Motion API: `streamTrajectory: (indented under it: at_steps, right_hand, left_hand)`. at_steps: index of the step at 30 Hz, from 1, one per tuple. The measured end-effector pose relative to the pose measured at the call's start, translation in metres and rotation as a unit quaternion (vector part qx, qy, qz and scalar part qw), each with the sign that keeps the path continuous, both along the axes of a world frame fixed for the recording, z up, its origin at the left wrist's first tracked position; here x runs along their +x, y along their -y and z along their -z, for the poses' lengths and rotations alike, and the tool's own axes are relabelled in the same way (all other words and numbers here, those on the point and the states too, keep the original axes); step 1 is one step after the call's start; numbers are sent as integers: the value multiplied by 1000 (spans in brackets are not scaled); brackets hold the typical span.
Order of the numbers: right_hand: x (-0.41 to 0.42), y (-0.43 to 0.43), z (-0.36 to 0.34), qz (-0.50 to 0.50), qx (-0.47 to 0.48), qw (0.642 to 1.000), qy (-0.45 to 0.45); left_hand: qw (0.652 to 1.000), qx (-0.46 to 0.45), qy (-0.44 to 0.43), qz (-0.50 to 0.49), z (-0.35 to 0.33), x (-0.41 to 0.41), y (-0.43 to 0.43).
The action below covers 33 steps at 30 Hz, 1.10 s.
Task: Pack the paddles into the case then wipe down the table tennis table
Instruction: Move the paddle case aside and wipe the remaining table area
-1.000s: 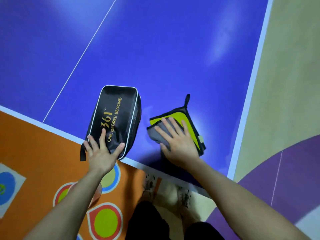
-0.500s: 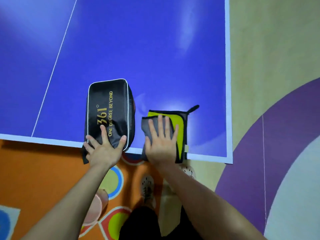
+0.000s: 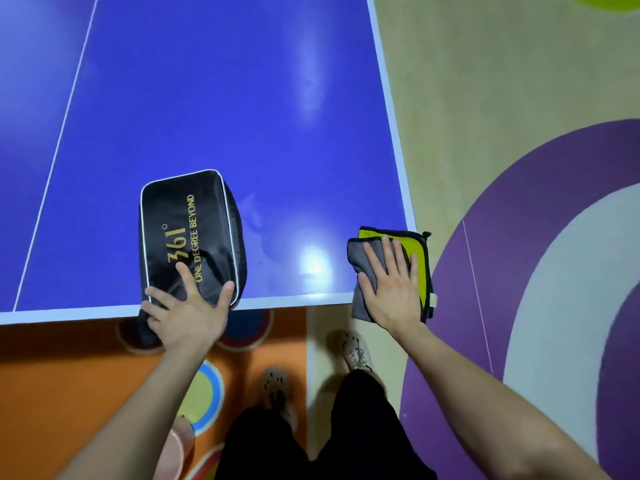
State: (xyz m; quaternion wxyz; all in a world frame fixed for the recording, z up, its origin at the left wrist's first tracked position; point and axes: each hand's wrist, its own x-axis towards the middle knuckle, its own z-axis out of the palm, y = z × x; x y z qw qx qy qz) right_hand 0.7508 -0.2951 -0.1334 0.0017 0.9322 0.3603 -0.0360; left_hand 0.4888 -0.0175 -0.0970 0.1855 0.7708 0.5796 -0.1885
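The cloth (image 3: 419,258), grey on one face and yellow-green on the other with dark trim, lies folded at the near right corner of the table tennis table (image 3: 225,98), hanging past both the right edge and the near edge. The right hand (image 3: 393,289) lies flat on it, fingers straight and slightly spread, pressing it down rather than gripping it. The black case (image 3: 187,233) lies along the near edge, left of the cloth and well apart from it, its near end poking a little over that edge. No paddles show, and the case looks closed, so packing seems finished. The left hand (image 3: 188,310) rests on the case's near end with fingers fanned wide and the thumb at its right side, steadying it and clasping nothing.

The step in hand appears to be the wipe-down, at the corner end of a stroke. A bright patch shines on the blue surface between case and cloth; whether it is damp or only lamp glare cannot be told.

The next move likely calls for drawing the cloth back onto the surface under flat pressure, then shifting the case aside so the strip beneath it can be wiped too.
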Motion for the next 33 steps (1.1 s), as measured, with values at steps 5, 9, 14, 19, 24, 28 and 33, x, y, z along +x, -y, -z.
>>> streamTrajectory:
  at_steps: [5, 9, 14, 19, 24, 28, 33]
  right_hand:
    - [66, -45, 1, -1, 7, 1000, -9]
    - [153, -115, 3, -5, 24, 1000, -18]
    - [270, -216, 1, -7, 30, 999, -41]
    - [310, -258, 0, -1, 32, 999, -38]
    - [291, -234, 0, -19, 23, 998, -47]
    - [216, -162, 3, -41, 28, 998, -37]
    - [70, -37, -4, -99, 32, 994, -41]
  left_hand:
    - [999, 0, 30, 13, 1, 10, 22]
    - [999, 7, 31, 39, 0, 26, 42]
    - [999, 27, 1, 40, -2, 21, 42]
    - [999, 26, -4, 38, -1, 18, 41]
    - [997, 6, 0, 78, 15, 8, 32]
    - [997, 51, -14, 54, 10, 21, 34]
    - [997, 42, -36, 59, -4, 30, 31]
